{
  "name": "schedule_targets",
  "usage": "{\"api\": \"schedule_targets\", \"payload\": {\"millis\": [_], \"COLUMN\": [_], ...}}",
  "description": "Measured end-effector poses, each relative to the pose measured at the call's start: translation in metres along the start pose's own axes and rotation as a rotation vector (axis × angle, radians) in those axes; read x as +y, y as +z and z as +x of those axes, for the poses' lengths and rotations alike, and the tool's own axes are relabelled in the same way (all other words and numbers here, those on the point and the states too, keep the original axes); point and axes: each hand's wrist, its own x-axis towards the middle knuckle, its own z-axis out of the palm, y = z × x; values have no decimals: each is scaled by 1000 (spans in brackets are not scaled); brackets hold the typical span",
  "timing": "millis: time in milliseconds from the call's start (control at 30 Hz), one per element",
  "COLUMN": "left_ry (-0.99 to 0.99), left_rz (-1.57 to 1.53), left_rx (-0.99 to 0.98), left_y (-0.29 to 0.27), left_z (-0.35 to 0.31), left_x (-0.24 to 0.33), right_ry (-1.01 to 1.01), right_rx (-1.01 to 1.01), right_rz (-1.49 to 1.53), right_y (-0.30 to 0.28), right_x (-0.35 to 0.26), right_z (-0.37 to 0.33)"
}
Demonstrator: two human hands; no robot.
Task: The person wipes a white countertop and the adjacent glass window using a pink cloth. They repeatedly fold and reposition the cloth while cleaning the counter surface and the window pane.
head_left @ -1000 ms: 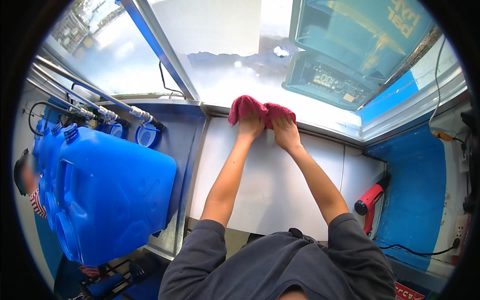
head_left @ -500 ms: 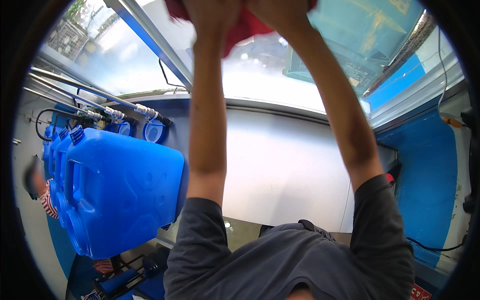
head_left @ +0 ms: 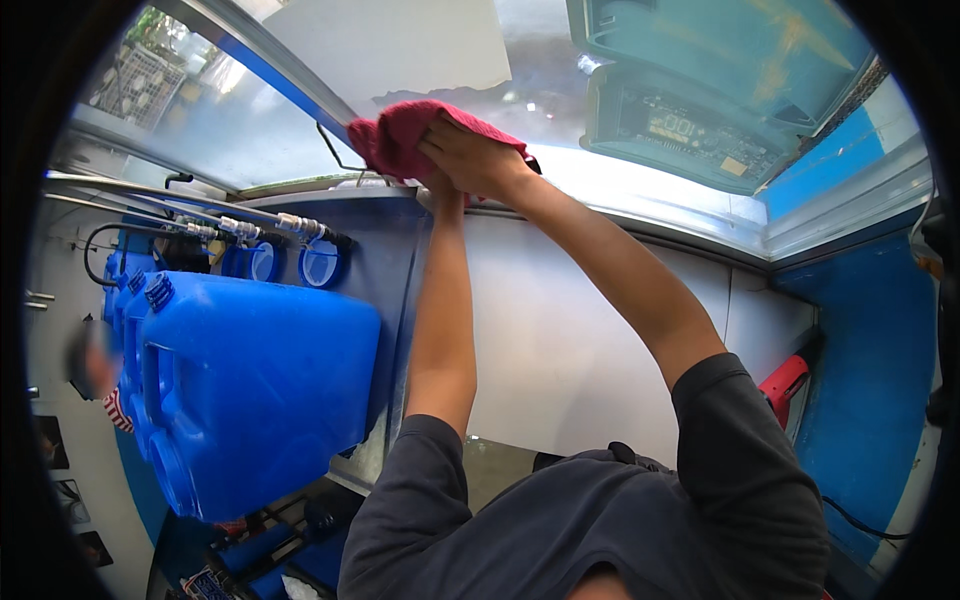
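Note:
A crumpled dark red cloth (head_left: 405, 135) is bunched against the lower part of the window (head_left: 545, 125), near its frame post. Pressed over the cloth's right side is my right hand (head_left: 478, 162), its fingers bent into the fabric. Just below it, my left hand (head_left: 443, 186) grips the cloth from underneath; its fingers are mostly hidden by the fabric and the other hand. Both arms stretch forward over a white counter (head_left: 560, 330).
Large blue jerrycans (head_left: 270, 370) stand in a row at the left, beneath metal pipes (head_left: 180, 200) with fittings. A red-and-black tool (head_left: 785, 385) lies in the right corner. A person (head_left: 92, 365) is at the far left. Greenish translucent panels (head_left: 700, 110) show through the glass.
Both hands have come down and nearer with the red cloth, from the top of the view to the window's lower edge beside the post. The view has shifted slightly.

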Motion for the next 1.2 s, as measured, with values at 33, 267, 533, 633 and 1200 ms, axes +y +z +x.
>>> {"api": "schedule_targets", "payload": {"millis": [33, 267, 533, 633, 1200], "left_ry": [-56, -461, -127, 60, 517], "left_rz": [-45, -563, 91, 98, -400], "left_rx": [-38, -254, -484, -623, -234], "left_y": [12, 57, 47, 59, 95], "left_z": [-24, -141, -209, -233, -267], "left_x": [-12, -23, 107, 160, 373], "right_ry": [17, 120, 611, 747, 757], "right_rx": [31, -128, -119, -35, 535], "right_rz": [60, 164, 22, -11, -83], "right_y": [10, 24, -26, -50, -222], "right_x": [-3, -3, -12, -2, 46], "right_z": [-15, -131, -283, -318, -392]}}
